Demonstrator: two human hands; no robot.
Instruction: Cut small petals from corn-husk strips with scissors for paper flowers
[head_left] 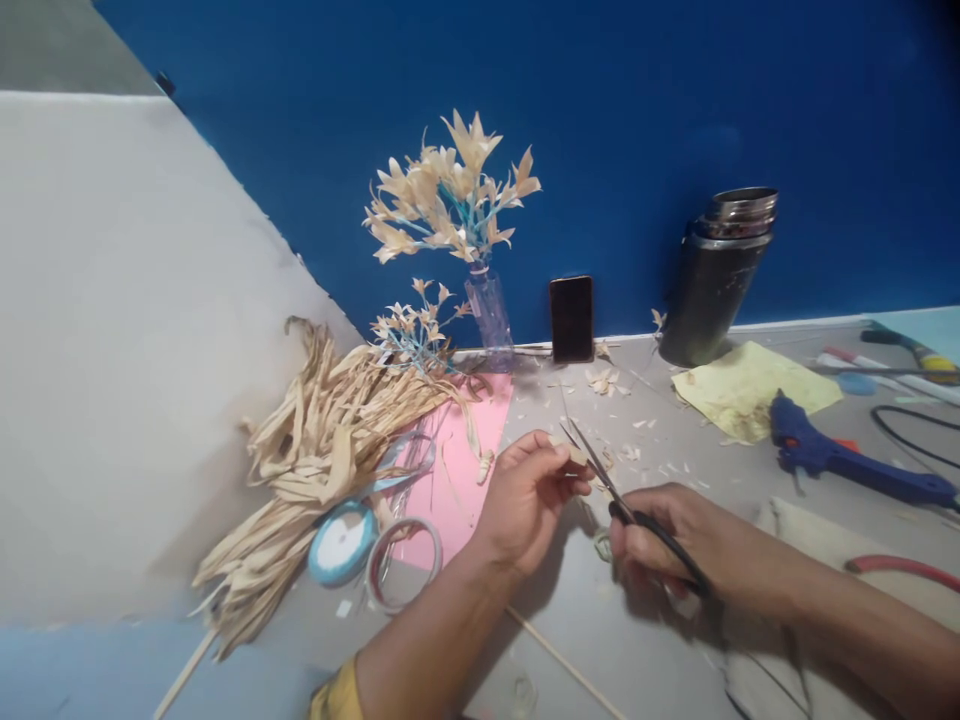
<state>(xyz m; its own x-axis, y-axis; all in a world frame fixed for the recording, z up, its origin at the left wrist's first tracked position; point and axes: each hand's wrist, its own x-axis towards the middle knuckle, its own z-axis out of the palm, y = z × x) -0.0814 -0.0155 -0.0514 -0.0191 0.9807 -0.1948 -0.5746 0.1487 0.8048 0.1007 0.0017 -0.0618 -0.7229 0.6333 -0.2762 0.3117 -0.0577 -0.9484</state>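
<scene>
My left hand [529, 495] pinches a small pale piece of dried husk [576, 453] between thumb and fingers, near the middle of the table. Black-handled scissors [645, 528] are in my right hand [671, 540], just to the right of it. Their blades point up and to the left, slightly apart, and reach the edge of the husk piece. Small pale scraps [607, 382] lie on the table [577, 640] beyond my hands. Part of my right hand's fingers is hidden behind the scissors' handle.
Dried husks [322, 440], blue ribbon [343, 542], a tape roll [405, 565] and pink paper [450, 480] lie left. Behind stand a flower-filled bottle [489, 315], phone [571, 320] and leaning dark flask [716, 280]. A blue glue gun [847, 460] and yellow paper [750, 385] are right.
</scene>
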